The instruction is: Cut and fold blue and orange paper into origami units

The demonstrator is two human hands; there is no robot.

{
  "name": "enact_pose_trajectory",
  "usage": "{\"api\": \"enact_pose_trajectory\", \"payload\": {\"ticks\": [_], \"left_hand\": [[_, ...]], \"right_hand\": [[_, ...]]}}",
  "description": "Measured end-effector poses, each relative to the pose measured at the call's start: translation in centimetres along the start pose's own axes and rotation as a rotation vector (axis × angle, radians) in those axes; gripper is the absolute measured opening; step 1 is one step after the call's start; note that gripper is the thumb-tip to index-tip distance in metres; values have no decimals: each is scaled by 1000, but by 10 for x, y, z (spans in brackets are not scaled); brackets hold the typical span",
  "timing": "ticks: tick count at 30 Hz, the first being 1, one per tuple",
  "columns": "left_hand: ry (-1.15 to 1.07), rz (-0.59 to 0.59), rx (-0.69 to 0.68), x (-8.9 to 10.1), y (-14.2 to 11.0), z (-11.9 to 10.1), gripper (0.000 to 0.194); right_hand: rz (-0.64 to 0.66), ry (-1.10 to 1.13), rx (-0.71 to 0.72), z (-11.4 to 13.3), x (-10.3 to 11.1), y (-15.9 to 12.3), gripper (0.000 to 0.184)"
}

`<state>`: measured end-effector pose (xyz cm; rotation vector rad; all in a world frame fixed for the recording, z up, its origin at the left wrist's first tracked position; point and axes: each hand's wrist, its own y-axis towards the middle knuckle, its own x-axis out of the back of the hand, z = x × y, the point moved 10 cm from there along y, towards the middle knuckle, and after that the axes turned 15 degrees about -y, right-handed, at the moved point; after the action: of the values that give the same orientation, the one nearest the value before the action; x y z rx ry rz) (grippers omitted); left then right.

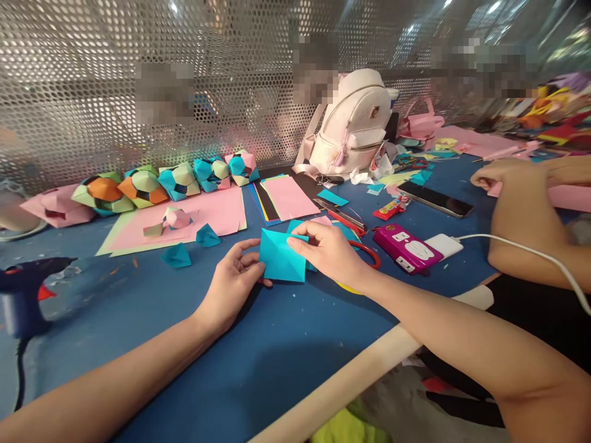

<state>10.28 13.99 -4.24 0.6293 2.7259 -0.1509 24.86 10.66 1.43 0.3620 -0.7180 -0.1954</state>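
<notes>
A creased square of blue paper [281, 258] is held up between my two hands, just above the blue table. My left hand [235, 271] pinches its left edge, thumb in front. At its upper right, my right hand [327, 249] grips the same sheet between thumb and fingers. More blue paper [344, 237] lies behind my right hand, partly hidden by it. Red-handled scissors [344, 223] rest just beyond, and a red ring handle [369, 253] shows beside my wrist. Two small folded blue pieces [176, 255] sit to the left, near a pink folded piece [176, 218].
Several folded paper balls [143, 184] line the mesh wall behind pink sheets [212, 212]. A glue gun [28, 292] stands at the left. A white backpack [353, 123], black phone [436, 198] and purple power strip [406, 247] with a cable are rightward. Another person's arm [526, 215] rests at right.
</notes>
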Motion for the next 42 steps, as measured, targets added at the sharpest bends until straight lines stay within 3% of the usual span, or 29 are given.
{"api": "enact_pose_trajectory", "payload": {"ticks": [8, 15, 18, 21, 24, 27, 32, 39, 42], "left_hand": [[6, 15, -20, 3, 1, 0, 45], [117, -37, -97, 8, -5, -12, 39], [129, -108, -142, 19, -3, -19, 38], [66, -186, -158, 34, 2, -21, 38], [-19, -243, -165, 45, 7, -20, 40], [-34, -247, -161, 46, 9, -20, 40], [10, -197, -150, 40, 8, -18, 38], [55, -146, -169, 35, 7, -19, 35], [82, -132, -170, 33, 6, -20, 35]], "right_hand": [[48, 59, -53, -11, -6, 4, 10], [169, 65, -86, -21, -20, 0, 28], [184, -103, -48, -15, -15, -3, 19], [184, -487, 65, -2, -8, -6, 23], [344, -771, 227, 6, -23, -15, 27], [481, -858, 254, 0, -30, -24, 31], [419, -1065, 175, -10, -11, -22, 29], [408, -1239, 46, -22, 0, -24, 36], [318, -1089, 27, -7, 9, -14, 25]]}}
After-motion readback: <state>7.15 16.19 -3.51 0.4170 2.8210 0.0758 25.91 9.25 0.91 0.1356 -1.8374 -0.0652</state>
